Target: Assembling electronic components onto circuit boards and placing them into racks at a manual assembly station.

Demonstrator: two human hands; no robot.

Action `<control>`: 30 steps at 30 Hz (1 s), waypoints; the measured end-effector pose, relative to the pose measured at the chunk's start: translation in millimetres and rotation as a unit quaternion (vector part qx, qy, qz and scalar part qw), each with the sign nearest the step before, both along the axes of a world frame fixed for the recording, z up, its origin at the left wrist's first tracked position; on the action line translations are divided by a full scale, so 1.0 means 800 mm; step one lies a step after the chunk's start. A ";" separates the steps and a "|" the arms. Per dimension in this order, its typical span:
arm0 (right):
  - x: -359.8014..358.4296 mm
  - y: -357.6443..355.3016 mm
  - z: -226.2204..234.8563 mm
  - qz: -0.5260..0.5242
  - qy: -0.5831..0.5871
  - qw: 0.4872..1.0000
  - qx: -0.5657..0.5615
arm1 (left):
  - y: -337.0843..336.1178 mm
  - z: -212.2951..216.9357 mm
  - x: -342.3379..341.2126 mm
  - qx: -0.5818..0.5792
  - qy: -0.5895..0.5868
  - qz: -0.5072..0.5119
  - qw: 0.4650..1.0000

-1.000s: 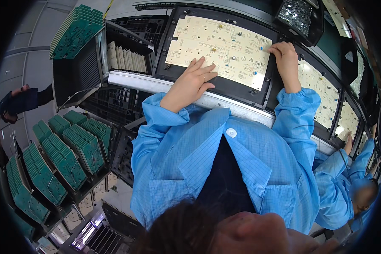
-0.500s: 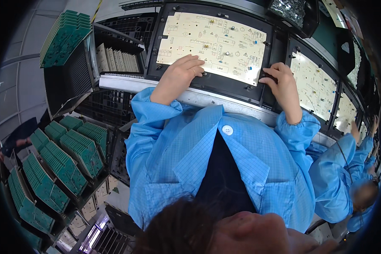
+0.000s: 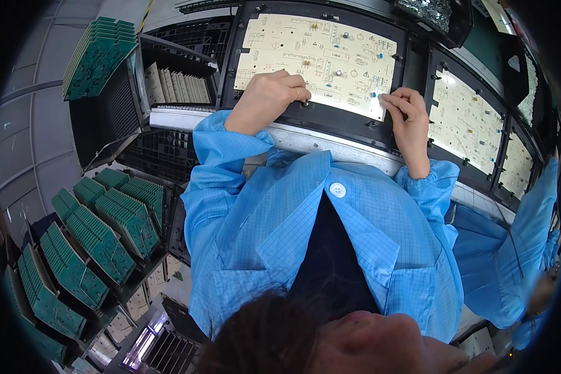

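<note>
A cream circuit board [image 3: 318, 59] with small components and printed markings lies in a black frame [image 3: 343, 118]. My left hand [image 3: 268, 100] is closed at the board's near edge, its fingertips beside a small black clip [image 3: 306, 103]. Whether those fingers grip the clip is hidden. At the board's right end, my right hand [image 3: 410, 118] has its thumb and forefinger pinched together, close to a small blue component [image 3: 375, 95]. What sits between these fingertips is too small to make out.
More framed cream boards [image 3: 467, 121] continue along the line to the right, where a co-worker's blue sleeve [image 3: 536, 230] shows. Cream boards [image 3: 177, 86] stand in a black rack at left. Green boards [image 3: 100, 59] are stacked beyond, with several more racks [image 3: 75, 262] lower left. A metal rail [image 3: 181, 118] runs before me.
My left fingers, earlier resting on the board, have curled at its near edge. My right hand has shifted left from the frame onto the board's right end. The co-worker's arm has moved.
</note>
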State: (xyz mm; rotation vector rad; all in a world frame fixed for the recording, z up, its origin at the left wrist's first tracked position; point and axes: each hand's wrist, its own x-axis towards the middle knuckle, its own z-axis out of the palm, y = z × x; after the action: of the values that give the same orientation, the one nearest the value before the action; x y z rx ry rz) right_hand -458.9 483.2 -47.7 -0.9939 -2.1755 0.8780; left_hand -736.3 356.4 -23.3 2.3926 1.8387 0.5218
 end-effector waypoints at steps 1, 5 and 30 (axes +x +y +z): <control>-0.001 -0.001 0.007 0.004 -0.031 0.997 0.075 | -0.001 -0.003 -0.001 0.015 -0.018 0.006 1.000; -0.007 -0.017 0.044 0.182 -0.074 0.977 0.084 | -0.013 -0.014 0.003 0.024 -0.039 0.050 0.998; -0.082 -0.061 0.034 0.167 -0.153 0.969 0.097 | -0.071 -0.045 0.021 0.164 -0.070 0.596 0.783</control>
State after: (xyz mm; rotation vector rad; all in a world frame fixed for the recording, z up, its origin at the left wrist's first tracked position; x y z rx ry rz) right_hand -524.3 434.2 -20.6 -0.7149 -2.6887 0.6698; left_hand -719.9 299.7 -59.3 0.8666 3.1647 1.0853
